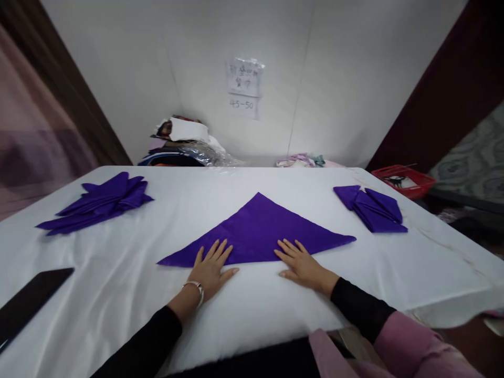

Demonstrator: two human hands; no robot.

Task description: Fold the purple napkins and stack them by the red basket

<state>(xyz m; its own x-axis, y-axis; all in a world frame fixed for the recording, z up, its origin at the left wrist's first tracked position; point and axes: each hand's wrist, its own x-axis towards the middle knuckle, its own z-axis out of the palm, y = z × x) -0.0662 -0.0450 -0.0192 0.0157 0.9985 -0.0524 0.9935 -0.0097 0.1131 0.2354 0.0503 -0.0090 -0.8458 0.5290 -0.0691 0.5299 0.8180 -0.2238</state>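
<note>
A purple cloth (262, 228), folded into a wide triangle, lies on the white-covered table (252, 304) with its peak pointing away from me. My left hand (210, 269) rests flat on the fold near me, left of the middle, fingers spread. On the same near edge, right of the middle, my right hand (301, 265) lies flat with its fingers apart. Both palms are partly off the cloth, over the white cover. Neither hand grips anything. A silver bracelet (196, 288) circles my left wrist.
At left lies a pile of folded purple cloths (104, 202); at right, more folded purple cloth (372, 210). A dark flat board (35, 299) sits at the left front. Fabrics and plastic (187, 139) are heaped behind the table. A red basket (405, 180) stands beyond the right edge.
</note>
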